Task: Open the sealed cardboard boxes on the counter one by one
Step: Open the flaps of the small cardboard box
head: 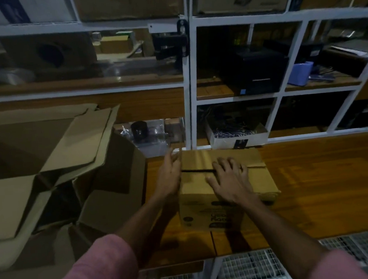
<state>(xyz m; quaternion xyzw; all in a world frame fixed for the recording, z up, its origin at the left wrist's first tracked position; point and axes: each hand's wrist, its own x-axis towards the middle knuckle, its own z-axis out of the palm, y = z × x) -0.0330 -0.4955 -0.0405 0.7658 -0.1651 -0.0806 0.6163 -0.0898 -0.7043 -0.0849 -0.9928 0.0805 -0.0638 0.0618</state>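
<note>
A small brown cardboard box [194, 188] with dark print on its near side stands on the wooden counter [323, 182]. Its top flaps lie closed, with a dark slit along the seam between them. My left hand [169, 177] lies flat against the box's left side, fingers straight and pointing away from me. My right hand [229, 177] rests palm down on the box's top, fingers spread across the seam. Neither hand holds anything.
Several opened cardboard boxes [57, 168] with raised flaps crowd the left of the counter. White shelving [189, 85] behind holds cartons, a black printer [258, 70], a blue box [301, 72] and a white box of cables [236, 136]. Wire mesh [251, 269] lies below the counter's front edge.
</note>
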